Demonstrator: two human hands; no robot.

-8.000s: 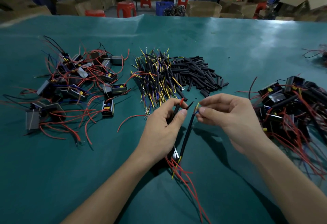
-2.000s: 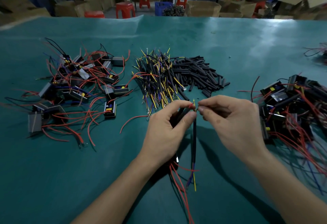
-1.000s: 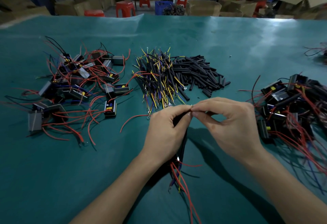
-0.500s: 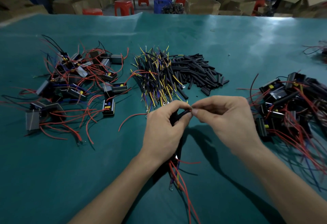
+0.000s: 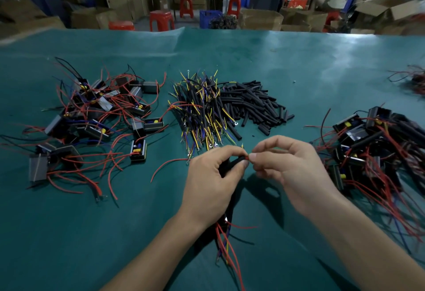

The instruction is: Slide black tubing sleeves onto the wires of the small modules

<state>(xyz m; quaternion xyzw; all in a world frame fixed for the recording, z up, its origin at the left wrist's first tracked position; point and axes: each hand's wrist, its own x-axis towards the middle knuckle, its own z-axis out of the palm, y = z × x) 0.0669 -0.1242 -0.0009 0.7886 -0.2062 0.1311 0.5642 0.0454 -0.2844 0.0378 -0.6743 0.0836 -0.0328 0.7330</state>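
Our left hand [image 5: 212, 175] pinches a black sleeve [image 5: 236, 160] above the green surface [image 5: 322, 65], and our right hand [image 5: 292, 168] has its fingers clamped on the red wire tip [image 5: 247, 157] at its mouth. The module itself is hidden under our left palm; only its red wires [image 5: 227, 247] trail out below the wrist.

Both forearms are showing bare from the frame's bottom edge, with no sleeve cuff reaching into view. The left hand [image 5: 211, 180] and right hand [image 5: 292, 171] are wearing no gloves, rings or watch.
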